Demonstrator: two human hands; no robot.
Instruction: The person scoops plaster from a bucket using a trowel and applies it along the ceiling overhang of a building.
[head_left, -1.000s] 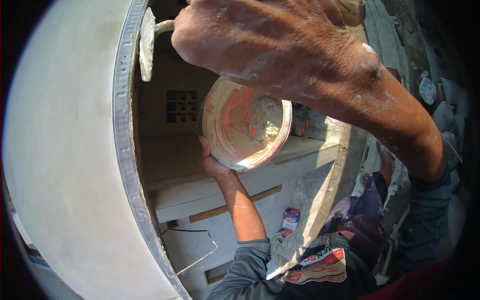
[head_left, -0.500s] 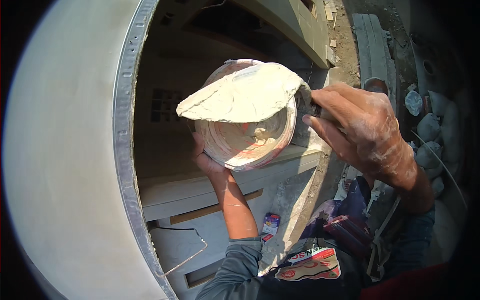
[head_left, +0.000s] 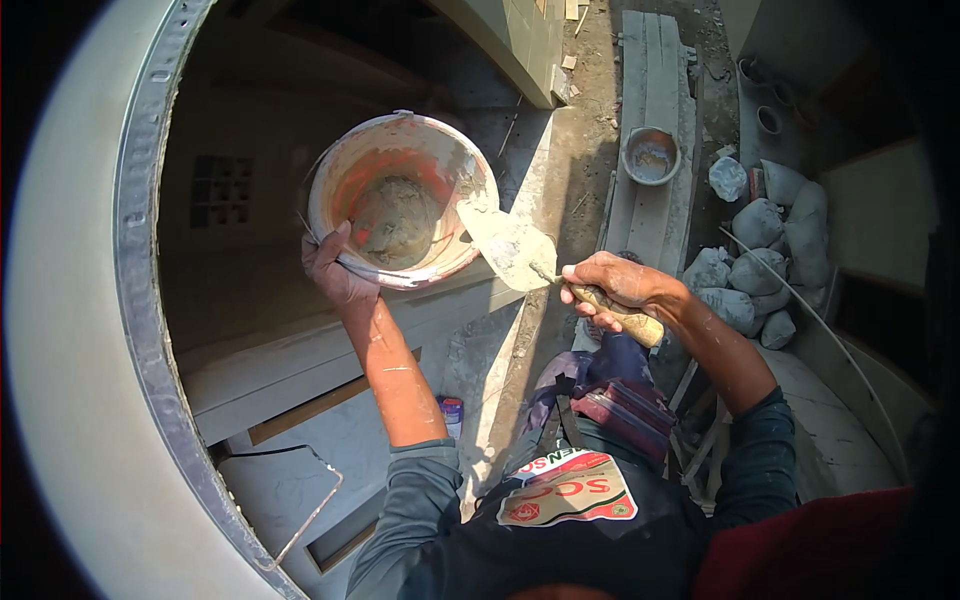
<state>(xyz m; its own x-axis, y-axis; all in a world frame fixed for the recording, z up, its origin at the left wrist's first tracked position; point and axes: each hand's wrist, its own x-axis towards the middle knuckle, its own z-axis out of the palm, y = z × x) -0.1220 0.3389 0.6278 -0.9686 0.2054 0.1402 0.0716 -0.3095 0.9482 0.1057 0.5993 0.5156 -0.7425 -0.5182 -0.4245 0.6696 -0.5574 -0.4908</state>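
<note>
My left hand (head_left: pixel 343 268) grips the near left rim of a round bucket (head_left: pixel 405 272), its thumb over the edge. Inside the bucket lies wet grey plaster (head_left: pixel 398 222), with reddish streaks on the wall above it. A plaster-coated trowel (head_left: pixel 512 248) is in my right hand (head_left: pixel 622 284), the fingers wrapped round its wooden handle. The blade's tip reaches over the bucket's right rim; whether it touches the rim I cannot tell.
A smooth pale wall panel with a perforated metal edge strip (head_left: pixel 150 300) curves along the left. Long planks (head_left: pixel 650 95) at upper right carry another bucket (head_left: pixel 651 157). Several filled sacks (head_left: pixel 757 224) are heaped at right. A bent metal rod (head_left: pixel 312 508) juts out lower left.
The trowel has dropped from above the bucket to its right rim and carries much less plaster. The bucket has shifted left in view, and its inside now shows.
</note>
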